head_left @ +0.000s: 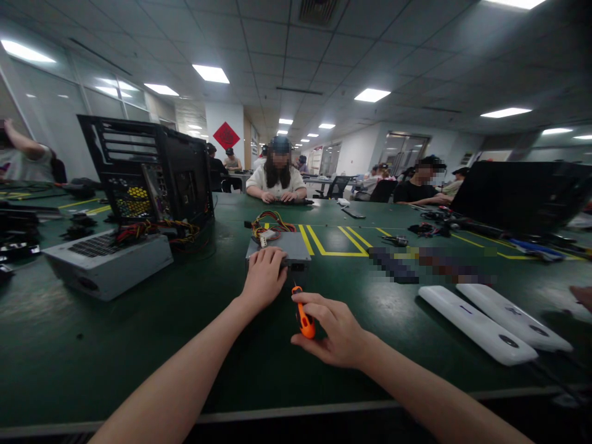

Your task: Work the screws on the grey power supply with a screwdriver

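Note:
A grey computer power supply unit (300,245) lies on the green table in front of me, with a bundle of coloured wires (272,222) at its far side. My left hand (264,277) grips it from above at its left part, fingers over the top and thumb at the near face. My right hand (337,330) holds an orange and black screwdriver (304,319) between thumb and fingers. The screwdriver's thin shaft points at the near face of the unit. Whether its tip touches a screw is too small to tell.
To the left stand an open black computer case (152,166) and a second grey power supply unit (111,262). Two white elongated devices (476,324) lie at the right, near a black monitor-like panel (522,197). A person (277,176) sits across the table.

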A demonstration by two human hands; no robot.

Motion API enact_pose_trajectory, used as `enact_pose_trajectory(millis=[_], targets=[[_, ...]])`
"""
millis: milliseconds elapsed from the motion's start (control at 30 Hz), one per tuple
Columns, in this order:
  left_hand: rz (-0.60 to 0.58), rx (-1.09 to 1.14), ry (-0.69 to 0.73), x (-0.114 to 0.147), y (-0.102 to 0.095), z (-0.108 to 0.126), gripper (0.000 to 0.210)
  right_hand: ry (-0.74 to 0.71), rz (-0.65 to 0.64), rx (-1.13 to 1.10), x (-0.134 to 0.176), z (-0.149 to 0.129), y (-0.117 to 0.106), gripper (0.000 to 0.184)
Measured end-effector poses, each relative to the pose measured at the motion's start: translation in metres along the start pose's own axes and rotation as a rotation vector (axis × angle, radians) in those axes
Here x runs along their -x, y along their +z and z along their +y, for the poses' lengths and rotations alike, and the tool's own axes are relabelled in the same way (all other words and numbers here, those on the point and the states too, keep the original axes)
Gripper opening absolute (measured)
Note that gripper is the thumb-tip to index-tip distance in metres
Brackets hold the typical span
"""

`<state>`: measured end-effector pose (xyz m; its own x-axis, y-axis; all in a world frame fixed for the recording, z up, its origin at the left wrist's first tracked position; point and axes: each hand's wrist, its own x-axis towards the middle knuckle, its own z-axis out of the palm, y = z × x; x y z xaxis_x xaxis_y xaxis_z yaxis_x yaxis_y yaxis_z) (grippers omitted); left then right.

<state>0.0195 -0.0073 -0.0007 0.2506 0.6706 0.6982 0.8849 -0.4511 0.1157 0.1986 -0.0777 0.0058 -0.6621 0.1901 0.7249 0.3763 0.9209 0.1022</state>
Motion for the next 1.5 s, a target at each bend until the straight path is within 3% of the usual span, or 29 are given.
enact_pose_trajectory(millis=[133,367,567,800,1000,1200,1400,1500], targets=[[-0.002,-0.001,-0.002,0.0001,0.0001,0.0001,0.025,-0.057,-0.094,0.047,-0.0026,-0.0019,-0.0033,0.033],[-0.008,0.002,0.003,0.0001,-0.0001,-0.0001,0.026,-0.009,0.05,0.02,-0.0017,0.0001,-0.0016,0.028],[-0.006,0.007,-0.001,0.0002,-0.0006,-0.0001,0.025,-0.063,-0.092,0.035,-0.0051,-0.0016,-0.0045,0.032],[-0.004,-0.006,0.002,0.0007,0.0008,-0.0002,0.025,-0.033,0.006,-0.006,0.0002,0.0021,0.0013,0.033],[-0.003,0.005,0.0,0.0003,0.0002,0.0,0.026,-0.086,-0.146,0.016,-0.0036,-0.0005,-0.0017,0.037],[-0.005,0.007,-0.004,0.0008,-0.0011,0.001,0.025,-0.09,-0.018,0.044,-0.002,0.0001,0.0009,0.029],[-0.005,-0.002,-0.003,0.0004,0.0001,0.0004,0.026,-0.052,-0.097,0.011,-0.0029,-0.0004,-0.0041,0.036],[-0.002,0.001,-0.001,0.0004,0.0003,0.0003,0.025,-0.067,-0.065,0.068,-0.0055,-0.001,-0.0044,0.031]])
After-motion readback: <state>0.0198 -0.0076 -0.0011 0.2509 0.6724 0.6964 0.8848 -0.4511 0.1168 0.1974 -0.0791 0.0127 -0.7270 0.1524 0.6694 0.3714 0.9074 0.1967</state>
